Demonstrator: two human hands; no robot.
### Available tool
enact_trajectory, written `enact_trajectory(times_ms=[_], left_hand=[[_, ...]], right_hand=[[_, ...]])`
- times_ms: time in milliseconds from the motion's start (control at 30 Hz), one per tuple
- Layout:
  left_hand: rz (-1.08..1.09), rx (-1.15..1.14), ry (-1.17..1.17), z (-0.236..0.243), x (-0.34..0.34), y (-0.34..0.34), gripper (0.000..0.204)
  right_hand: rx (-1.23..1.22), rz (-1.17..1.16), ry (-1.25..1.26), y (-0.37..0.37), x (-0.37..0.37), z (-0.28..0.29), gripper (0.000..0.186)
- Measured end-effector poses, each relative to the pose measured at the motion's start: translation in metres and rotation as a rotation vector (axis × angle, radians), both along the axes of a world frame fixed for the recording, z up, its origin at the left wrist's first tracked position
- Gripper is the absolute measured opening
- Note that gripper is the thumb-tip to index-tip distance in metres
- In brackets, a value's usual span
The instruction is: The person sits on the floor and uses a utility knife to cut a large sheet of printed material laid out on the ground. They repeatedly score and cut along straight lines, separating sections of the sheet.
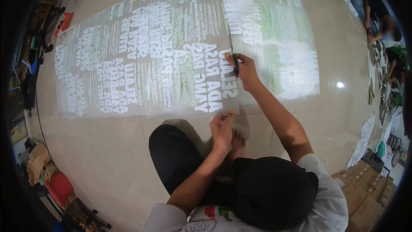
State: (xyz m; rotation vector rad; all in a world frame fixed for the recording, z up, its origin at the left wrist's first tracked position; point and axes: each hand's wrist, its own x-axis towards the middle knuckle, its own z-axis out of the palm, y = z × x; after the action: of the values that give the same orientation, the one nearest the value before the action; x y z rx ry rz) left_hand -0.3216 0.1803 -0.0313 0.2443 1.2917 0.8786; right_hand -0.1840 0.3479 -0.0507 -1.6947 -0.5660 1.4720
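A large translucent film sheet [182,90] with white and pale green mirrored lettering lies flat on the floor. My right hand [244,69] is closed around black-handled scissors [235,65], whose blades point away from me along the line between this sheet and a second printed film piece [279,66] to its right. My left hand [221,129] pinches the near right corner of the larger sheet, thumb and fingers together. The exact point where the blades meet the film is too fine to make out.
Glossy tiled floor [107,146] surrounds the film. My bent knees and a bare foot [238,144] are close to its near edge. Cardboard boxes [365,189] stand at the lower right. Another person [368,10] sits at the far right. A red chair [60,187] is at the left.
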Motion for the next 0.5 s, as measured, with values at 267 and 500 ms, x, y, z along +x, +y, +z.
enact_trajectory(times_ms=[267, 500], left_hand=[[0.012, 0.001, 0.033, -0.004, 0.002, -0.004, 0.016], [0.002, 0.031, 0.098, -0.002, 0.002, -0.001, 0.022]], right_hand=[[0.029, 0.005, -0.035, 0.021, 0.004, -0.008, 0.05], [0.034, 0.006, -0.06, 0.044, 0.009, -0.016, 0.048]])
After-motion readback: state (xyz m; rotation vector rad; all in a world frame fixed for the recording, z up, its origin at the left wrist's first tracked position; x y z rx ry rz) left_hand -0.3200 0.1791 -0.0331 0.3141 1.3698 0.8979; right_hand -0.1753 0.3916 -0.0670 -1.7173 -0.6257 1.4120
